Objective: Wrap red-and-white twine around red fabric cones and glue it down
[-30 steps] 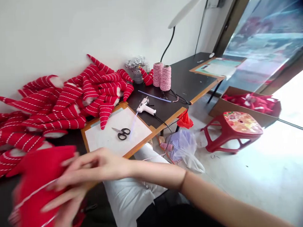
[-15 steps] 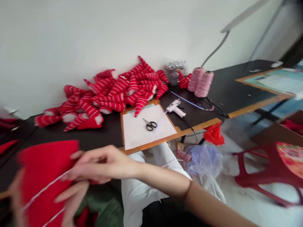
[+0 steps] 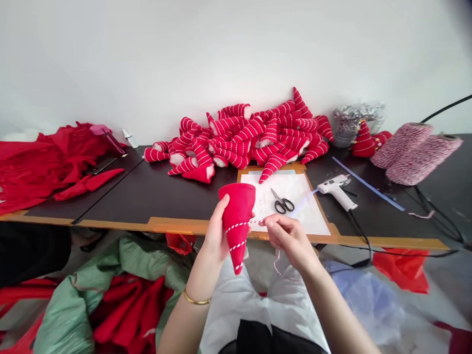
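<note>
A red felt cone [image 3: 239,205] is in my left hand [image 3: 218,232], its wide end up and its tip pointing down. Red-and-white twine [image 3: 255,222] winds round the cone's lower part in a few turns. My right hand [image 3: 286,237] pinches the twine just right of the cone, holding a short stretch taut. Below that hand a loose tail of twine hangs over my lap. Black-handled scissors [image 3: 283,203] lie on a white sheet [image 3: 309,223] just beyond my right hand. A white glue gun [image 3: 337,189] rests right of the sheet.
Many twine-wrapped red cones [image 3: 234,135] are heaped against the wall. Two twine spools [image 3: 411,158] lie at right, near a blue strip [image 3: 370,185]. Red felt pieces [image 3: 45,158] cover the left end. A green sack [image 3: 63,317] of red felt stands below the wood-coloured table edge [image 3: 176,226].
The view has swung left and steadied. The cone, held low at the left before, is now upright in front of me, with the right hand drawing twine out to its right.
</note>
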Available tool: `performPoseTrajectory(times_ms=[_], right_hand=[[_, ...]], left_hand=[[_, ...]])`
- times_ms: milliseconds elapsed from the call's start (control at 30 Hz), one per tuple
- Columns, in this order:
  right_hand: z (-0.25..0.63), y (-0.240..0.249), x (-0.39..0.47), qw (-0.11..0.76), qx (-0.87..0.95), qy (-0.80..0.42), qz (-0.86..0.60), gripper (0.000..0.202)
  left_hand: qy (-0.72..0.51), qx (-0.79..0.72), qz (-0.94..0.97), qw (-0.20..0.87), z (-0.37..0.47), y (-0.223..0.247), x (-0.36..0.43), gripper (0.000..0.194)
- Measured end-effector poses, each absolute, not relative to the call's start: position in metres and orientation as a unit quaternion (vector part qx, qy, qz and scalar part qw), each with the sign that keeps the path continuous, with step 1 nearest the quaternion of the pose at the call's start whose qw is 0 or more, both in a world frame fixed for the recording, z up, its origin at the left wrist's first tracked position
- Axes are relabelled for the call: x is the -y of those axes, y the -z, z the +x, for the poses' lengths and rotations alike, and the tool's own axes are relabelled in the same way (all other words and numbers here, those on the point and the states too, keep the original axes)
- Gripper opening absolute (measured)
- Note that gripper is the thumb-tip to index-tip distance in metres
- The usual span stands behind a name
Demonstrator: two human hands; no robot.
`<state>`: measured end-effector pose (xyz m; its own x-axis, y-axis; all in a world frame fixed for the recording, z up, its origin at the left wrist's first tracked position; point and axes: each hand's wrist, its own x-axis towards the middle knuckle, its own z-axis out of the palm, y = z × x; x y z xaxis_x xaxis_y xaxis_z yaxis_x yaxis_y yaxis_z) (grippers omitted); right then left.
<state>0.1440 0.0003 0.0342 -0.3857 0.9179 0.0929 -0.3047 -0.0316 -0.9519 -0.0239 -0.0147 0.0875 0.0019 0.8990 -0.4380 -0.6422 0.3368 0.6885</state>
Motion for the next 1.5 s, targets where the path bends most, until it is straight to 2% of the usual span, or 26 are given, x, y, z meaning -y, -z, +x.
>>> performPoseTrajectory(times_ms=[133, 333, 767, 1133, 1300, 1500], right_hand=[[0.147, -0.034, -0.004, 0.441, 0.537, -0.628, -0.351, 0.037], [0.133, -0.039, -0.024, 0.418, 0.605, -0.584, -0.344, 0.032], [0.122, -0.069, -0.018, 0.451, 0.573, -0.616, -0.298, 0.037], [0.124, -0.073, -0.001, 0.443, 0.576, -0.638, -0.256, 0.039], [0.135, -0.065, 0.002, 0.449, 0.584, -0.625, -0.259, 0.039], [0.151, -0.061, -0.030, 0.428, 0.575, -0.645, -0.264, 0.043]], left_hand=[[-0.560, -0.469, 0.166, 0.663, -0.031, -0.070, 0.012, 0.056], [-0.616, -0.472, 0.137, 0.616, -0.040, -0.070, 0.004, 0.040], [-0.643, -0.462, 0.183, 0.582, -0.041, -0.100, 0.016, 0.042], [-0.652, -0.467, 0.202, 0.562, -0.040, -0.112, 0.039, 0.046], [-0.634, -0.455, 0.209, 0.589, -0.030, -0.115, 0.033, 0.044], [-0.581, -0.395, 0.220, 0.677, -0.017, -0.110, -0.002, 0.042]])
